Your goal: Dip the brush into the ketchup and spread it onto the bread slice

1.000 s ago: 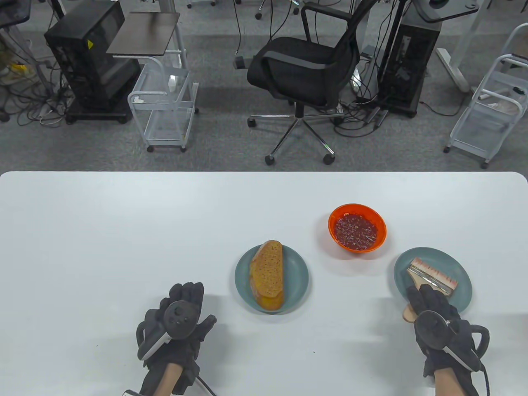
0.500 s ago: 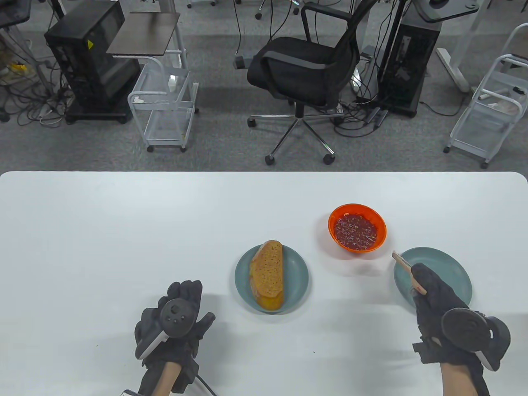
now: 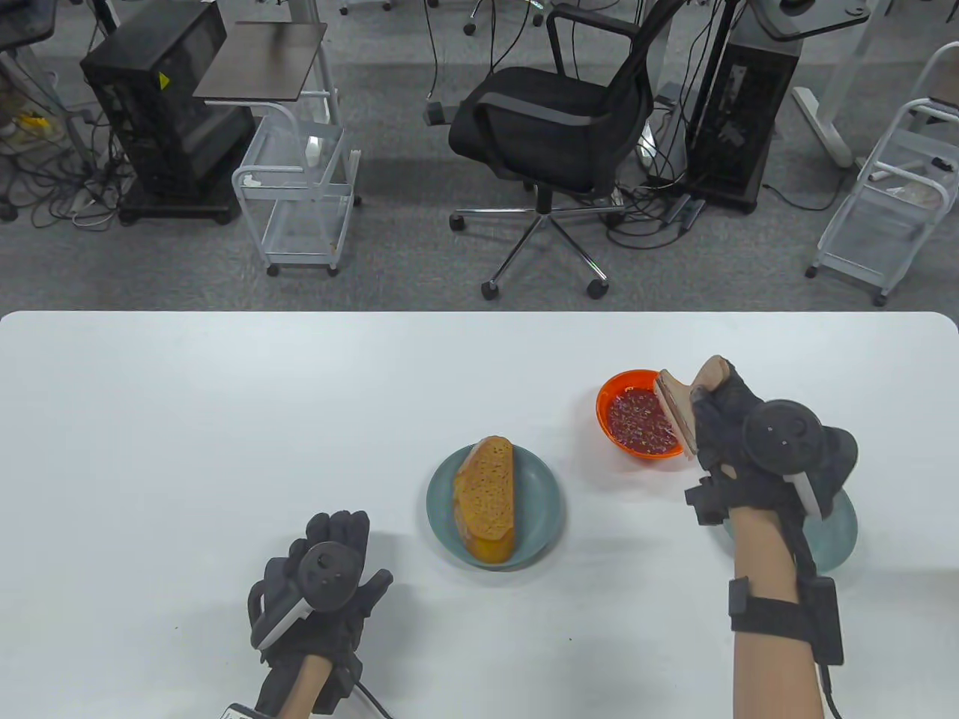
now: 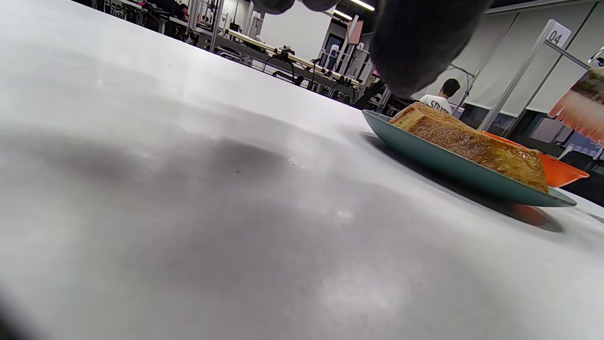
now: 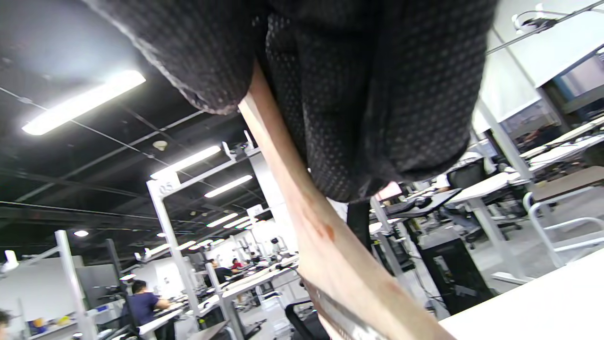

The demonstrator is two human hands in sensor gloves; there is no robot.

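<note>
Both hands wore black knit gloves, the left hand (image 3: 326,592) and the right hand (image 3: 757,449) alike, with a fine dotted weave plain on the fingers (image 5: 377,94) in the right wrist view. A round black tracker (image 3: 779,442) (three small dimples on its face) sat on the back of the right hand, with a pale grey bar at its edge; a matching tracker (image 3: 324,571) sat on the left. Bare forearms showed behind the gloves. A black strap (image 3: 772,618) with a flat black box circled the right forearm, and a thin black cable ran down from it.
</note>
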